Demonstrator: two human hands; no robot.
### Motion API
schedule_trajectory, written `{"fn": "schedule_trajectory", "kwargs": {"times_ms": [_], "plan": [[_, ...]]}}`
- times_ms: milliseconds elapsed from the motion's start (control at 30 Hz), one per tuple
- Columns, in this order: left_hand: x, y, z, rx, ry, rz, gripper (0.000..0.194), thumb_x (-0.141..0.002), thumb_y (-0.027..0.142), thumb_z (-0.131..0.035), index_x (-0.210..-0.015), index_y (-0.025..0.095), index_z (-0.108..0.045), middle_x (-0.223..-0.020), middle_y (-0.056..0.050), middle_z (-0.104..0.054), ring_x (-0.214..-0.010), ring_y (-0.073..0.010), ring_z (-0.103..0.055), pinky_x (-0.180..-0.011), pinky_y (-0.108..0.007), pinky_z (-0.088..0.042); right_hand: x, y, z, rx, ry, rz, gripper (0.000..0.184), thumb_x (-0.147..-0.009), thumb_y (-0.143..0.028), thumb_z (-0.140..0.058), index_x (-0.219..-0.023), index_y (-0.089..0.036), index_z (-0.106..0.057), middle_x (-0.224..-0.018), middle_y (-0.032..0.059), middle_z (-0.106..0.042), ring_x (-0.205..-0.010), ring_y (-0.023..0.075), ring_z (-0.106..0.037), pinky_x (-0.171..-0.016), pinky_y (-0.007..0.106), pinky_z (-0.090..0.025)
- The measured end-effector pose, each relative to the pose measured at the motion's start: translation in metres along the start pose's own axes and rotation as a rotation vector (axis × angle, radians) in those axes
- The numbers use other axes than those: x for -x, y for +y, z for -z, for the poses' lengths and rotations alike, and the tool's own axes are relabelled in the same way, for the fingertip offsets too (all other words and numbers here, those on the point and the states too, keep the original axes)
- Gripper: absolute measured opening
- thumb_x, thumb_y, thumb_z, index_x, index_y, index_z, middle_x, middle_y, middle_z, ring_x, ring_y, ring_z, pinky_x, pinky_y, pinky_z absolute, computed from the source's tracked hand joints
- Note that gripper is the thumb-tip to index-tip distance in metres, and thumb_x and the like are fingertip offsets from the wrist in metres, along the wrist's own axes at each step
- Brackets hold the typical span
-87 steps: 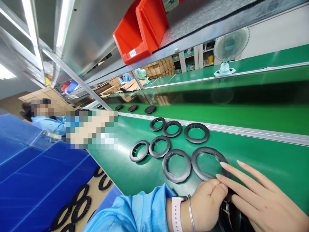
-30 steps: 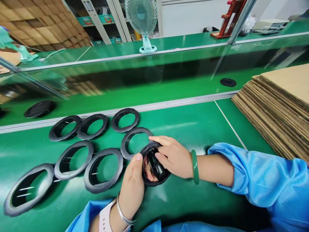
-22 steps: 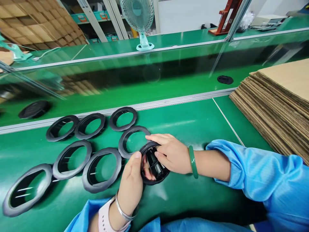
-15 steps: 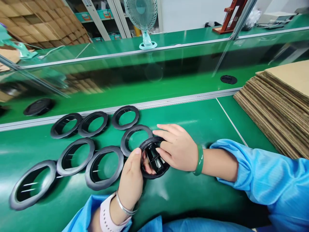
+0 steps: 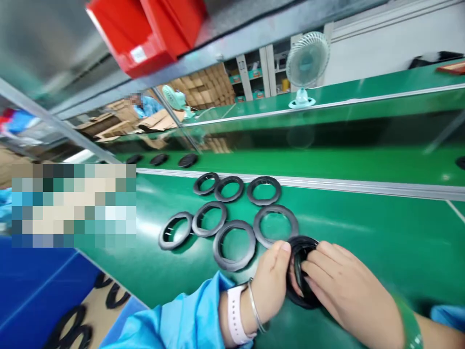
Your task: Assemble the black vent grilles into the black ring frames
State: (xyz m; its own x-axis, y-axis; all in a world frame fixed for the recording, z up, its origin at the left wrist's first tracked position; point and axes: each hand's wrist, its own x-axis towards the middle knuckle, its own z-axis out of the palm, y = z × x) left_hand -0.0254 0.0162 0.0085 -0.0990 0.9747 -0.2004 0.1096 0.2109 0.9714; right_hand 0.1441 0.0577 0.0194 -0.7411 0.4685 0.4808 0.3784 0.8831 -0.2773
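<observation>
A round black ring-shaped plastic part (image 5: 304,301) is held tilted just above the green tabletop. My left hand (image 5: 272,276) grips its left rim, with the thumb on top and fingers partly hidden behind. My right hand (image 5: 348,281) is at its right side, fingers bent together into the opening on a dark inner piece that I cannot make out clearly. Just beyond, a black ring (image 5: 276,210) lies flat near the held part. To the left lies another ring (image 5: 234,264), with several more like it in loose rows.
Along the back runs a metal rail (image 5: 327,184) under a clear panel, with black discs (image 5: 188,160) behind it. A red bin (image 5: 145,53) hangs overhead at upper left. At lower left, more rings (image 5: 118,296) lie in a box beside a blue surface (image 5: 39,281). A fan (image 5: 308,63) stands behind.
The view has swung left, bringing in the red bin and the box of rings. My right hand's fingers have closed in and reach deeper into the held part. My left hand keeps its grip.
</observation>
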Motion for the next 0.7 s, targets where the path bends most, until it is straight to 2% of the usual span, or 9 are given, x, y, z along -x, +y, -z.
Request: {"fn": "schedule_trajectory", "kwargs": {"times_ms": [200, 400, 567, 700], "plan": [[0.002, 0.002, -0.001, 0.025, -0.052, 0.033, 0.053, -0.099, 0.063, -0.027, -0.075, 0.020, -0.046, -0.050, 0.003, -0.045, -0.046, -0.0142, -0.045, -0.049, -0.027, -0.039, 0.005, 0.003, -0.004, -0.077, 0.082, 0.077, 0.025, -0.097, -0.008, -0.040, -0.086, -0.015, -0.061, -0.076, 0.0058, -0.051, -0.071, 0.0205, -0.040, -0.069, 0.036, -0.028], [0.005, 0.005, -0.001, -0.003, -0.014, 0.010, 0.058, -0.098, 0.067, -0.026, -0.071, 0.020, -0.048, -0.055, 0.000, -0.049, -0.056, -0.0157, -0.048, -0.059, -0.029, -0.043, 0.002, 0.001, 0.004, -0.053, 0.162, 0.146, 0.020, -0.096, -0.006, -0.041, -0.097, -0.013, -0.060, -0.075, 0.0059, -0.052, -0.069, 0.0195, -0.042, -0.066, 0.034, -0.031], [0.009, 0.003, -0.002, -0.035, 0.002, -0.002, 0.061, -0.097, 0.067, -0.024, -0.068, 0.020, -0.048, -0.056, -0.002, -0.049, -0.060, -0.0170, -0.049, -0.062, -0.029, -0.044, 0.000, -0.001, 0.002, -0.069, 0.163, 0.151, 0.020, -0.094, -0.004, -0.044, -0.101, -0.014, -0.060, -0.074, 0.0057, -0.053, -0.067, 0.0190, -0.045, -0.064, 0.034, -0.035], [0.008, 0.000, -0.003, -0.033, 0.035, -0.016, 0.060, -0.097, 0.066, -0.025, -0.068, 0.020, -0.049, -0.060, -0.002, -0.050, -0.064, -0.0181, -0.050, -0.065, -0.030, -0.045, 0.015, 0.001, 0.007, -0.084, 0.160, 0.133, 0.017, -0.096, -0.011, -0.046, -0.099, -0.018, -0.061, -0.073, 0.0054, -0.056, -0.065, 0.0187, -0.049, -0.062, 0.033, -0.042]]}}
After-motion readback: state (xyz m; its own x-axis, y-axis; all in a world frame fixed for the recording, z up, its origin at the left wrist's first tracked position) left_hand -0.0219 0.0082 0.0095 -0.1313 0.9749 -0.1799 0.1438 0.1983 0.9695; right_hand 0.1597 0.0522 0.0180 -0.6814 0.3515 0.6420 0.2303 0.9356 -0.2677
